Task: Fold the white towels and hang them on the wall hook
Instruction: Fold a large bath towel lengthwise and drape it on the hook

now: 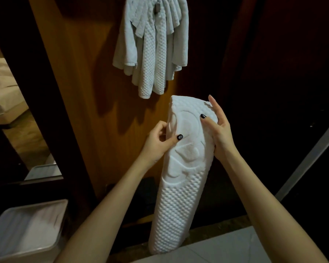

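A white towel [180, 186], folded into a long narrow strip with a waffle weave and an embossed pattern, hangs in front of me. My left hand [160, 141] pinches its upper left edge, thumb on the front. My right hand [218, 130] grips the upper right edge, thumb across the front and fingers behind. Above, several white towels [152, 48] hang bunched from a wall hook [157, 8] on the wooden panel [80, 82].
A white plastic bin [25, 234] holding white cloth stands at the lower left. A pale tiled floor [226, 247] lies below the towel. Dark walls close in on the right, and a bed [2, 86] shows through the opening at left.
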Available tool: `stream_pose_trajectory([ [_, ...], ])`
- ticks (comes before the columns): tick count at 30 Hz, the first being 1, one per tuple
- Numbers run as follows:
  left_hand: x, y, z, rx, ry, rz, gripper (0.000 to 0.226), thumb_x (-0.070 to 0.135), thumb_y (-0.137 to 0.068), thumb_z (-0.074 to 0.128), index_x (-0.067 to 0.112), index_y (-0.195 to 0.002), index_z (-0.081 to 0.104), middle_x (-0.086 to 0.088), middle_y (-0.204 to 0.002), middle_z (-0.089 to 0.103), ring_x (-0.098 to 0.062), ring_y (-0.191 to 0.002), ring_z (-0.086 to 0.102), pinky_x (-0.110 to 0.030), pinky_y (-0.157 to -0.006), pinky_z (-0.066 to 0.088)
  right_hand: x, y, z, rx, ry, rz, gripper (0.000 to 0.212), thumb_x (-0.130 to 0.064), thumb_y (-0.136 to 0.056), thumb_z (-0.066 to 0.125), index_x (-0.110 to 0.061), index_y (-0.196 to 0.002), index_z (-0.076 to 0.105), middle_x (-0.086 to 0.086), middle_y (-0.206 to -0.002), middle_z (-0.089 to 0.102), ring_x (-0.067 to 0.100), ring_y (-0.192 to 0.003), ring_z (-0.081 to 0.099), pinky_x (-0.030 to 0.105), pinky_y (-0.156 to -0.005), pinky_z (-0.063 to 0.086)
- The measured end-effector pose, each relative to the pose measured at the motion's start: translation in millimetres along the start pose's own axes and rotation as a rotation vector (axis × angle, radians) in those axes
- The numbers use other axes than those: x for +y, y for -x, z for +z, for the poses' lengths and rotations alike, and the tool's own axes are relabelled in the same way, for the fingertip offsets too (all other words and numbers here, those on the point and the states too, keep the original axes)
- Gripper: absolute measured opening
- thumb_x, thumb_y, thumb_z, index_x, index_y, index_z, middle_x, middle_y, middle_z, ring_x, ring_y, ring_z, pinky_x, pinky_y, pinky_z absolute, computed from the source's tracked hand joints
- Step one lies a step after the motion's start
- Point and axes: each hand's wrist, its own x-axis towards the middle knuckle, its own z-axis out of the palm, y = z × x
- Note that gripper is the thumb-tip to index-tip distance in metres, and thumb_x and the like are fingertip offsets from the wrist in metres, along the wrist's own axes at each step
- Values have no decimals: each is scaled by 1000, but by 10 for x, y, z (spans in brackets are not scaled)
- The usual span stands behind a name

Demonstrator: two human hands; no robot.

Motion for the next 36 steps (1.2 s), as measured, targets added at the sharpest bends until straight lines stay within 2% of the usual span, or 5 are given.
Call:
stream_pose_trajectory([
  [6,-88,113,-30,13,276,-170,23,36,-91,58,20,-93,74,1,-94,73,-11,-88,66,-25,-75,52,-46,13,45,29,83,-12,53,-20,-89,67,-55,-126,50,-46,-108,53,-6,-114,55,27,-91,55],
  [17,57,155,-122,24,539,-308,15,17,-72,69,16,-57,72,1,-69,71,-7,-68,66,-19,-63,53,-112,42,40,-51,-4,14,50,-17,-86,65,-39,-130,54,-10,-132,53,4,-111,62,20,-82,53],
  [23,-11,163,-189,208,319,-128,11,12,-82,72,19,-80,63,2,-71,67,-10,-68,62,-21,-61,51,-40,53,179,51,41,-24,47,-13,-91,63,-36,-130,54,-15,-126,56,14,-119,58,38,-97,53],
  [27,-140,218,-209,103,175,-98,18,13,-84,70,25,-95,61,7,-89,67,-3,-81,64,-17,-68,50,2,23,266,122,42,-32,48,-10,-91,62,-31,-132,52,-8,-129,53,21,-126,52,49,-105,46],
  [36,-258,71,-355,-152,326,-163,53,15,-81,72,48,-115,46,-3,-121,62,-20,-108,64,-30,-81,55,-130,-169,279,99,-118,51,49,-6,-91,60,-36,-130,54,7,-130,57,20,-108,66,34,-88,57],
])
